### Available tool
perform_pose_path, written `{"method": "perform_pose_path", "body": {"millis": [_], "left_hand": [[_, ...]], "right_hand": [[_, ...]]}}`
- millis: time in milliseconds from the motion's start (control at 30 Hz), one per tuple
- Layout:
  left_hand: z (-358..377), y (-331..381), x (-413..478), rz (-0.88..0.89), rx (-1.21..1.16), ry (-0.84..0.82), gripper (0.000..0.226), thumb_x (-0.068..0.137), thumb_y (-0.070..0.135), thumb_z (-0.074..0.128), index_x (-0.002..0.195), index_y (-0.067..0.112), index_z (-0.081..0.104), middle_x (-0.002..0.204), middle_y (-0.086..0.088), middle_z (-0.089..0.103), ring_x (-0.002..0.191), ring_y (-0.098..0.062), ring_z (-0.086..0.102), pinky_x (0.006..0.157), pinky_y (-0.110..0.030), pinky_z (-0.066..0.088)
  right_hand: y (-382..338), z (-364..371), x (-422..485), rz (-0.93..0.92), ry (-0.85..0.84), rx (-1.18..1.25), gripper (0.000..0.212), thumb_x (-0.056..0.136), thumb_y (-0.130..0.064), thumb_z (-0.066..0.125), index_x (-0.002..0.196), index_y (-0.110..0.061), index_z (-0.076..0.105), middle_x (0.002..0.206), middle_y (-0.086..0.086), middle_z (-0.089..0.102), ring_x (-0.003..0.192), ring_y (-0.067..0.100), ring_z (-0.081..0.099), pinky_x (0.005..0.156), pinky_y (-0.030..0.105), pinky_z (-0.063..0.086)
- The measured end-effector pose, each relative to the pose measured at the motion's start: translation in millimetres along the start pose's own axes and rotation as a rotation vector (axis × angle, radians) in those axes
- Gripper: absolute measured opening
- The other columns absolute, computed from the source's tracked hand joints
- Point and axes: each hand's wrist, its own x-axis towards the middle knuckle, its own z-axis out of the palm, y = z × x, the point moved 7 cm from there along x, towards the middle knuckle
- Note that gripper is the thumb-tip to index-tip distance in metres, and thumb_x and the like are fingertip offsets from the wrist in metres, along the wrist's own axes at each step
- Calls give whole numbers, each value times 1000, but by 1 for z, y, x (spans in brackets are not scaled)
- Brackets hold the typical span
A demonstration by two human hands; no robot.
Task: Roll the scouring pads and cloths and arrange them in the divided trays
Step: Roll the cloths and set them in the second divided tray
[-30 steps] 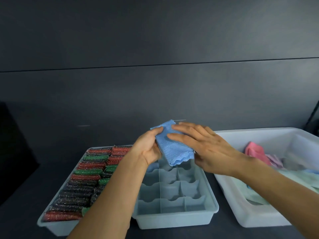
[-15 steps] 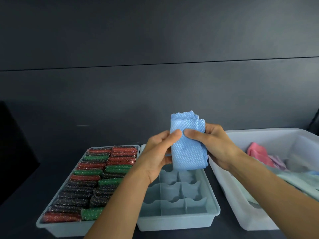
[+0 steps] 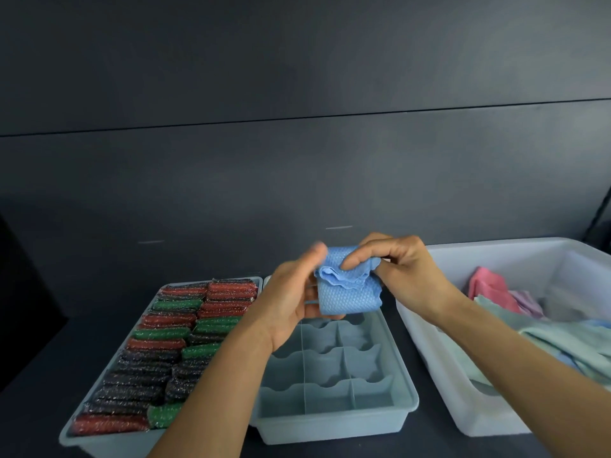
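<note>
Blue waffle-weave cloth sits half rolled above the empty divided tray, pinched by both the left hand and the right hand; scouring pads already fill their tray; loose cloths remain in the bin.

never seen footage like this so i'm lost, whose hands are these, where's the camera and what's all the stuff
No machine here: these are a person's two bare hands, filmed by one wide-angle camera worn on their head, looking forward and down. The left hand and right hand both have a grip on a partly rolled blue cloth, held above a divided tray whose visible compartments look empty. Left of it, a second tray is packed with rolled red, green and dark scouring pads. On the right, a white bin holds loose cloths.
</note>
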Motion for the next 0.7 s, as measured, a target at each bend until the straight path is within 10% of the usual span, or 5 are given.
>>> {"method": "perform_pose_path", "body": {"millis": [100, 267, 433, 700], "left_hand": [[-5, -1, 0, 63, 97, 18, 20, 94, 16, 61, 110, 11, 70, 104, -14, 74, 94, -30, 71, 70, -42, 59], [-17, 8, -2, 241, 147, 116, 13, 93, 9, 62, 104, 11, 68, 92, -9, 75, 85, -22, 72, 72, -47, 61], [-24, 8, -1, 271, 186, 82, 14, 94, 10, 61, 107, 12, 66, 80, -19, 72, 56, -29, 68, 51, -32, 58], [-53, -6, 26, 22, -60, -50, 34, 99, 5, 40, 92, 8, 73, 91, -13, 70, 74, -25, 69, 71, -36, 61]], "right_hand": [[8, -3, 1, 56, 36, 95, 54, 82, 21, 40, 84, -18, 78, 89, 13, 65, 77, 35, 57, 64, 37, 46], [44, 11, 0, 428, -106, 307, 39, 83, -48, 55, 116, -29, 65, 102, 17, 67, 82, 27, 63, 68, 36, 54], [51, 23, 5, 365, -79, 390, 20, 85, -4, 63, 103, -8, 70, 69, 13, 60, 53, 22, 53, 45, 24, 43], [77, 37, 27, 528, -140, 584, 39, 89, -14, 39, 78, -11, 76, 76, 14, 63, 58, 24, 57, 68, 36, 40]]}}
